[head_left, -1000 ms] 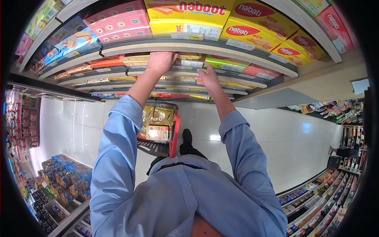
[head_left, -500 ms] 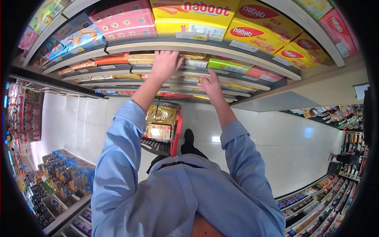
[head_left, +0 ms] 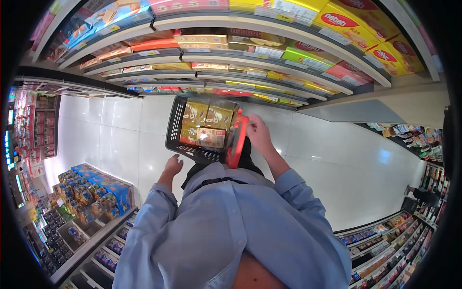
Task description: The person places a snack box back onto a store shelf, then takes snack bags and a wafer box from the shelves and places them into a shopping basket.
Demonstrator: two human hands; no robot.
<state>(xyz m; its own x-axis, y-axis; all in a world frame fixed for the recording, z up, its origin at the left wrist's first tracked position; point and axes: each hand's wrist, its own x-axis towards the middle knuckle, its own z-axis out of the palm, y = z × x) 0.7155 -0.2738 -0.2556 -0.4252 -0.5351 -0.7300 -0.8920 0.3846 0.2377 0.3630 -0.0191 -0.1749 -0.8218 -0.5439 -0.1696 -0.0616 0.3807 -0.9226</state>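
Note:
My left hand hangs low beside my left hip, fingers loosely apart and holding nothing. To its upper right is a black shopping basket with perforated sides, in front of my legs. Gold-yellow packets and a beige and red box lie inside the basket. A red basket handle rises on its right side. Close by the handle is my right hand, its fingers loosely bent at the handle's edge; whether they touch it I cannot tell.
Tiered shelves of boxed snacks, including yellow Nabati boxes, run across the front. Stacked goods on blue packaging stand at left behind me. More shelving lies at lower right. The pale tiled floor surrounds me.
Both hands have come down from the shelves, the left to my side and the right near the red handle. My view has shifted, showing more of the basket and lower shelves.

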